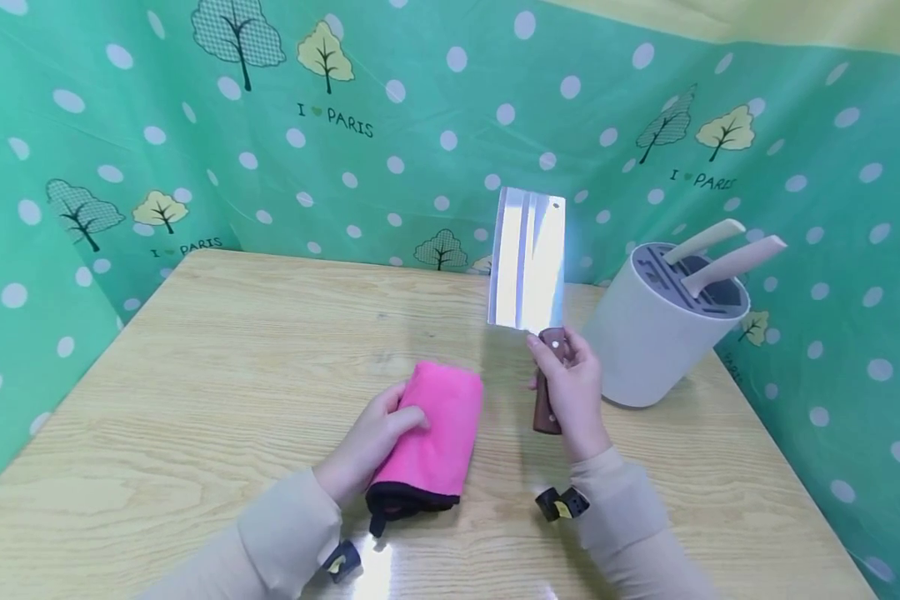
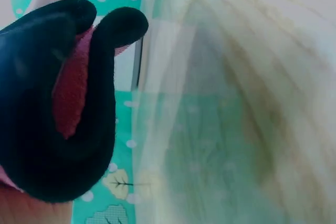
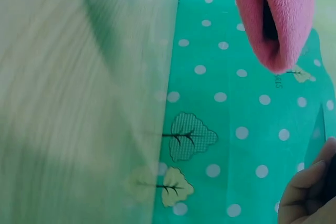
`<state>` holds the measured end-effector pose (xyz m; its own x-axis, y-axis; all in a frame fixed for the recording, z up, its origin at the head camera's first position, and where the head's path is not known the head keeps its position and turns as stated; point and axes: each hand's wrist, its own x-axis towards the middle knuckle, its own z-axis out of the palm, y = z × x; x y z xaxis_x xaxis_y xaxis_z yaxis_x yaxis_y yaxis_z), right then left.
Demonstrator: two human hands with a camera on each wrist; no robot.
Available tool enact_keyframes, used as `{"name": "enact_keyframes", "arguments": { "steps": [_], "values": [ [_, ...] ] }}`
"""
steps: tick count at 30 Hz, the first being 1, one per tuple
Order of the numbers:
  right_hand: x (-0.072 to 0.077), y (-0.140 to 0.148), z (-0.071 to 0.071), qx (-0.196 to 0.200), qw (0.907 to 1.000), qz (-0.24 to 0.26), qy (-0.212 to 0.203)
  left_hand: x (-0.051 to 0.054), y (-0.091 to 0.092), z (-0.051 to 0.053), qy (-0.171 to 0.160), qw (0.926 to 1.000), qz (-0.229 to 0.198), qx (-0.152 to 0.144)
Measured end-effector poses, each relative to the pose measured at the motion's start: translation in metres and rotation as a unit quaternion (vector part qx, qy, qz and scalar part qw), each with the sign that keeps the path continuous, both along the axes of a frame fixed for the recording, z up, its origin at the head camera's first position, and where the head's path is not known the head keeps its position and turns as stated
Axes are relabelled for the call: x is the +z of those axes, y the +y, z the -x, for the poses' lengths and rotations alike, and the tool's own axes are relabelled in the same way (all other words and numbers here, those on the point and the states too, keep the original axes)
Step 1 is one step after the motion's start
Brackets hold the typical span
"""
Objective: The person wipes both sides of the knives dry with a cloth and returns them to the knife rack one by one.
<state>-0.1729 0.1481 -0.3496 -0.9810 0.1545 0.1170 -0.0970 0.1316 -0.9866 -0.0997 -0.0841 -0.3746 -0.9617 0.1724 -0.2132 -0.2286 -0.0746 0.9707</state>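
Observation:
My right hand (image 1: 576, 392) grips the dark brown wooden handle of a cleaver (image 1: 527, 262), whose wide shiny blade points up and away from me above the table. In the right wrist view only the curled fingers (image 3: 304, 190) show at the lower right corner. A folded pink cloth (image 1: 438, 425) with black edging is held in my left hand (image 1: 375, 437), thumb on top. The left wrist view shows the cloth's rolled black edge (image 2: 63, 177) close up, with pink inside the fold. The cloth and the cleaver are apart.
A white oval knife block (image 1: 630, 342) stands right of the cleaver, with two pale-handled knives (image 1: 727, 262) in its slots. The wooden table (image 1: 217, 358) ends at a green dotted curtain (image 1: 390, 192) behind and at the sides.

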Motion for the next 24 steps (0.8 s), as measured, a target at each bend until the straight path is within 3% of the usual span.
{"name": "enact_keyframes", "arguments": {
  "steps": [3,9,13,17,24],
  "values": [
    [0.007,0.005,0.000,-0.001,0.9997,-0.022,0.012,0.001,-0.003,0.003,-0.014,0.9999,0.003,0.007],
    [0.024,0.019,0.000,0.009,0.9954,-0.091,0.028,-0.003,-0.009,0.013,-0.023,0.9971,0.053,0.050],
    [0.036,0.032,-0.001,0.021,0.9886,-0.143,0.042,-0.007,-0.017,0.017,-0.038,0.9961,0.050,0.062],
    [0.050,0.045,-0.005,0.036,0.9769,-0.205,0.048,-0.008,-0.028,0.020,-0.058,0.9949,0.042,0.071],
    [0.084,0.070,-0.014,0.060,0.9473,-0.310,0.057,-0.010,-0.049,0.026,-0.073,0.9929,0.057,0.075]
  ]
}}
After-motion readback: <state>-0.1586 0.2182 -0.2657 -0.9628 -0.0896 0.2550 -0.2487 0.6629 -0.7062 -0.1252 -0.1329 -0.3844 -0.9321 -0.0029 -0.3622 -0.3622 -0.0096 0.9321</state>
